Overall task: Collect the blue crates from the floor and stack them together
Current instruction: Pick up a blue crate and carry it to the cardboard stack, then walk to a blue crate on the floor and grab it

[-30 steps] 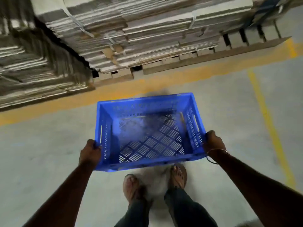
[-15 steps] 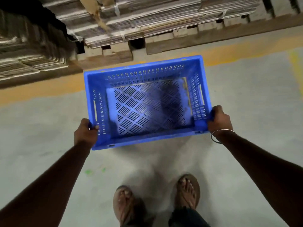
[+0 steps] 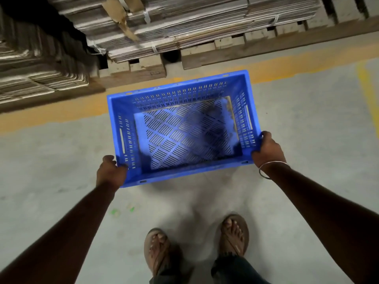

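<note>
My sandalled feet point(image 3: 196, 249) stand on bare grey concrete floor point(image 3: 51, 201), with a few green flecks point(image 3: 123, 210) on it just ahead of my left foot and nothing to trip over between me and the load. Both arms reach forward: my left hand point(image 3: 111, 171) is wrapped round the near left corner of the blue crate point(image 3: 182, 128), fingers curled over the rim, and my right hand point(image 3: 267, 149), a thin bangle point(image 3: 272, 169) at the wrist, is clamped on the near right corner the same way. The crate is empty, open side up, held out in front of me, seemingly low over the floor; I cannot tell whether its base touches. I judge it light for its bulk and stiff, being moulded plastic with slotted walls and a perforated bottom, so it should not flex or crack under a two-handed carry. The smooth rim could slip in the fingers; the slot handles on the two short walls would give a surer hold than these corners. Just past its far edge runs a yellow floor stripe point(image 3: 61, 113), and beyond that wooden pallets point(image 3: 225, 50) loaded with strapped stacks of flattened cardboard point(image 3: 184, 23), close enough that the far rim could knock them if I swing forward. No second crate or stack is in sight.
</note>
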A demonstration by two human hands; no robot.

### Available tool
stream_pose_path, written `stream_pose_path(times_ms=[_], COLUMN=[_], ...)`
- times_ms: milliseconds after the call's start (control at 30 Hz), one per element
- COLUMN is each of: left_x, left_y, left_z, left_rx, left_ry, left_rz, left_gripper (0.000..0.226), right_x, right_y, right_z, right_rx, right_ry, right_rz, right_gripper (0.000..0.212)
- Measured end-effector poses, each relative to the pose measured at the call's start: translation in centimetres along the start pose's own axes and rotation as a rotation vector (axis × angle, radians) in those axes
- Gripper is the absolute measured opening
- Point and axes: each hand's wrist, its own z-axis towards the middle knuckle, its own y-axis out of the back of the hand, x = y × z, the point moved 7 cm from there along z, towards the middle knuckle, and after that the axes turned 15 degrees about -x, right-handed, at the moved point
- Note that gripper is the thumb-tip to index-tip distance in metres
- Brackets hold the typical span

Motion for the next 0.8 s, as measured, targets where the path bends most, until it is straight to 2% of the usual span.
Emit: stream_pose_path(times_ms=[67,233,300,433,633,800], left_x=[-0.8,-2.9,-3.3,-4.3,-6.9,-9.4], left_y=[1.5,6.2,8.2,15.5,28.4,35.5], left_z=[-2.4,-9.5,-11.1,-15.5,-24.9,-35.6], left_rx=[-0.004,0.034,0.065,0.101,0.108,0.150], left_ry=[-0.095,-0.451,-0.521,-0.486,-0.421,-0.517], left_rz=[0.025,0.009,0.025,0.044,0.034,-0.025], left_gripper=[0.065,0.070,0.073,0.072,0.065,0.057], right_x=[0.6,2.6,3.8,6.4,10.4,12.0], right_y=[1.0,5.1,7.7,15.4,28.8,39.2], right_z=[-1.4,-5.2,-6.7,-11.4,-19.3,-25.9], right_rx=[-0.009,0.011,0.000,-0.041,0.036,0.057], right_ry=[0.045,0.220,0.265,0.270,0.289,0.329], right_rz=[0.012,0.030,0.023,0.054,0.035,0.033], right_gripper=[0.056,0.067,0.070,0.070,0.066,0.051])
